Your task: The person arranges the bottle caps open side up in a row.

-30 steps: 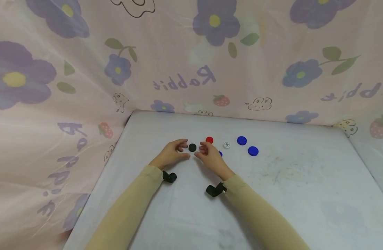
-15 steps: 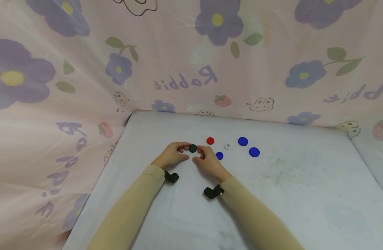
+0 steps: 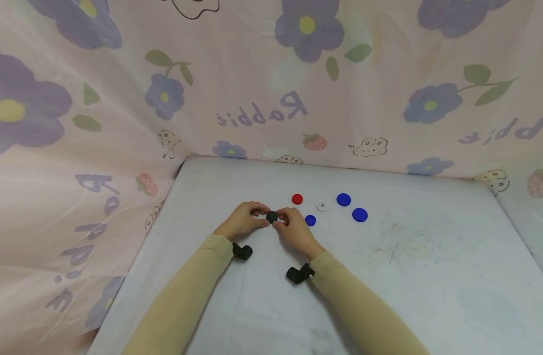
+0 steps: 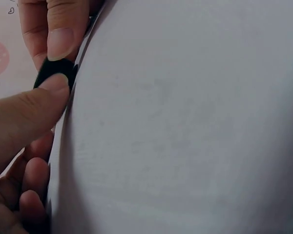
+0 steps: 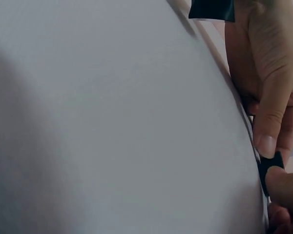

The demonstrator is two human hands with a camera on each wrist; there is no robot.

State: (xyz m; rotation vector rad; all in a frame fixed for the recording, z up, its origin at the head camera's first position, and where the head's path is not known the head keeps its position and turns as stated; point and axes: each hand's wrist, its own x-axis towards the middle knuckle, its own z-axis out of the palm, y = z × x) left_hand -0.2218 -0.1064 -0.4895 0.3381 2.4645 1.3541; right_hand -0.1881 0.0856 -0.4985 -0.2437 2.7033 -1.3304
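Note:
A small black round disc (image 3: pixel 272 217) is pinched between both hands near the middle of the table. My left hand (image 3: pixel 246 217) grips its left side and my right hand (image 3: pixel 295 229) its right side. Up close in the left wrist view, both thumbs press the near edge of the black disc (image 4: pixel 49 73), with fingers behind it. The right wrist view has the same disc (image 5: pixel 263 178) at its right edge, partly covered by a thumb. Just right of my right hand lies a small blue disc (image 3: pixel 310 220).
Beyond the hands sits a red disc (image 3: pixel 297 199). A white disc (image 3: pixel 322 206) with a marked centre lies to its right, then two larger blue discs (image 3: pixel 344 199). The white table (image 3: pixel 413 286) meets a flowered curtain (image 3: pixel 254 88) at the back and sides.
Both hands have closed in on the black disc from either side and taken hold of it. It has shifted slightly towards me. The red and small blue discs have come fully into view.

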